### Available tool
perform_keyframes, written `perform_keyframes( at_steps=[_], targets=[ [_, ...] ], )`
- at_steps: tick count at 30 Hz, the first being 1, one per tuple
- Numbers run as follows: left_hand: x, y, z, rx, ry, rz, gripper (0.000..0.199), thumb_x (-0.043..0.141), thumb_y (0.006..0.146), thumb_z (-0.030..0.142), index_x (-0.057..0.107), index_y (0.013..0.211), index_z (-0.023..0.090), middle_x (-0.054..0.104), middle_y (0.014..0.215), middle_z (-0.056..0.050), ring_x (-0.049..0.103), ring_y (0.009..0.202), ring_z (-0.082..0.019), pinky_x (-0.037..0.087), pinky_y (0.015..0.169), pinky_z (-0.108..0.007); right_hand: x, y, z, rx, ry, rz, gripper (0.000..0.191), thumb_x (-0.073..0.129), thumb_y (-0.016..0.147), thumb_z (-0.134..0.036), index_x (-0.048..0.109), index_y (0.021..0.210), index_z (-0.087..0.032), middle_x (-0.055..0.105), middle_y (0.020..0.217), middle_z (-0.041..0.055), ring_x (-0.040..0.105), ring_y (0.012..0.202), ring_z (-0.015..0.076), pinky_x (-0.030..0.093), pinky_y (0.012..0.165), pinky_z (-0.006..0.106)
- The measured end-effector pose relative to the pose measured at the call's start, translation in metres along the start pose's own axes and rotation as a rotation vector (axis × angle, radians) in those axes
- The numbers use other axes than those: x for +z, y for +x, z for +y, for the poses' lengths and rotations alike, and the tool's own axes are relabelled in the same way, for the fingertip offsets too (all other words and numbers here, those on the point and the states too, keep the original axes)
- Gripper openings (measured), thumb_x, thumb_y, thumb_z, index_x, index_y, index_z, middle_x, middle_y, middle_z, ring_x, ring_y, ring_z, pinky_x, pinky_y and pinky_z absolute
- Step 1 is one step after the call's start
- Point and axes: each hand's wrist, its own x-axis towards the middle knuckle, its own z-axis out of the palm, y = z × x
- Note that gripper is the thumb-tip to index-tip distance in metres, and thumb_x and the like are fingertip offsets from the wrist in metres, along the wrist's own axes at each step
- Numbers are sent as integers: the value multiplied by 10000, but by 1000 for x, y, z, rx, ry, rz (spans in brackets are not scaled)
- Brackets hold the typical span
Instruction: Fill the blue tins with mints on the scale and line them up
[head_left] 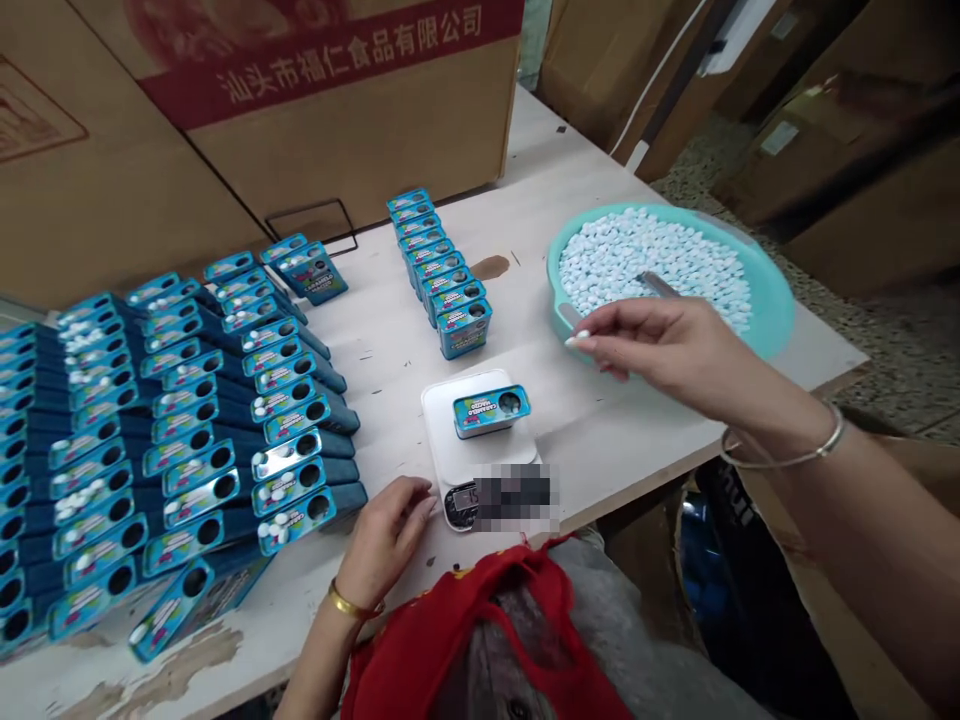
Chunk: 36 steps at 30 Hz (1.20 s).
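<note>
While the right hand (649, 350) hung at the near rim of the turquoise bowl (772, 305), fingertips drawn together and pointing left, the left hand (388, 535) lay released on the table (386, 415), fingers loosely curled, just left of the white scale (441, 420) bearing a blue tin (484, 410); whether the right fingers gripped anything, I could not tell

The scene is seen by 1 camera, which is worn on the person's head and looks forward and steeply down at the table (367, 345). The red cloth (420, 645) at the bottom edge is very near to the lens. The white scale (480, 458) lies at close range, near the middle of the view, while the large carton (360, 150) stands farther away and fills the upper left.
</note>
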Motion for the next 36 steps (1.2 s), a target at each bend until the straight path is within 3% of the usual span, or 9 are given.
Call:
perform_keyframes(
  at_steps=[4, 7, 11, 16, 22, 25, 27, 31, 36],
  targets=[
    [-1, -4, -1, 9, 2, 19, 197, 460, 899, 334, 588, 953, 194, 665, 910, -46, 629, 824, -154, 506, 728, -266, 37, -10, -18, -153, -102, -164, 132, 581, 816, -273, 661, 837, -171, 612, 712, 8, 529, 633, 117, 398, 566, 261],
    [-1, -6, -2, 13, -3, 46, 200, 470, 891, 339, 595, 952, 196, 671, 897, -46, 638, 818, -158, 513, 723, -266, 49, -9, -18, -249, -250, -210, 131, 542, 838, -218, 662, 852, -168, 637, 792, 26, 548, 703, 128, 407, 623, 267],
    [0, -8, -4, 6, -6, 44, 200, 470, 890, 341, 598, 949, 200, 670, 896, -40, 641, 817, -155, 516, 717, -262, 50, -8, -21, -251, -393, -271, 154, 522, 847, -190, 666, 885, -154, 653, 804, 47, 570, 718, 147, 419, 646, 276],
    [1, -6, -4, 7, -5, 29, 196, 467, 894, 337, 594, 953, 200, 668, 909, -45, 635, 822, -158, 511, 720, -267, 52, -9, -26, -236, -445, -254, 278, 541, 835, -166, 616, 1102, -143, 684, 965, 81, 613, 816, 174, 454, 709, 285],
    [1, -3, -4, 15, -5, 29, 196, 466, 891, 337, 600, 939, 201, 669, 903, -45, 635, 811, -159, 511, 710, -267, 57, -5, -32, -293, -502, -272, 221, 529, 845, -143, 654, 1027, -136, 685, 952, 95, 613, 894, 209, 457, 785, 323],
    [2, -4, -7, 19, 2, 26, 198, 462, 894, 336, 595, 946, 198, 666, 914, -49, 631, 825, -161, 509, 729, -274, 54, -4, -33, -280, -390, -207, 207, 527, 848, -159, 667, 1000, -149, 681, 952, 90, 609, 867, 194, 457, 777, 326],
    [2, -4, -8, 16, 5, 20, 195, 460, 897, 333, 590, 946, 196, 664, 917, -49, 627, 827, -159, 506, 732, -274, 49, -4, -29, -177, -175, -143, 197, 560, 838, -221, 670, 990, -160, 677, 872, 66, 599, 760, 164, 467, 697, 310],
    [3, -5, -9, 11, 11, 7, 192, 459, 898, 331, 583, 942, 191, 661, 918, -54, 622, 819, -157, 500, 726, -275, 37, -8, -7, 211, 457, -43, 169, 644, 779, -315, 664, 881, -181, 621, 736, 16, 523, 585, 93, 420, 485, 226],
    [4, -4, -8, 9, 10, -23, 196, 437, 908, 319, 575, 955, 188, 657, 931, -62, 615, 835, -161, 492, 745, -287, 28, -23, 22, 530, 773, 20, 108, 643, 771, -271, 672, 844, -196, 640, 857, 46, 584, 742, 117, 515, 600, 212]
  ],
)
